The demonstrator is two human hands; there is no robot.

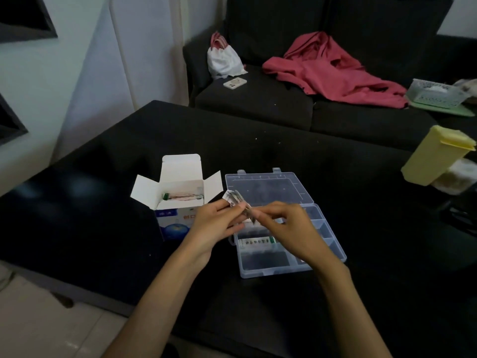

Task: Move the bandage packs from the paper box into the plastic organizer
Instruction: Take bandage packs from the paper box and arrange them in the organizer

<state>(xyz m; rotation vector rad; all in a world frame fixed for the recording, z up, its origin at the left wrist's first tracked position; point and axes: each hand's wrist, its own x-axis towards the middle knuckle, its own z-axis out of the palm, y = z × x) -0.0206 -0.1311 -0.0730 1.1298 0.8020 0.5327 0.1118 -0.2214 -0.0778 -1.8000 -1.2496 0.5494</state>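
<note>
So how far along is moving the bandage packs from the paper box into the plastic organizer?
Partly done. At least one pack already lies in a compartment of the open plastic organizer. In hand: the left hand and right hand hold a few bandage packs together above it. Left: more packs remain inside the open paper box.
</note>
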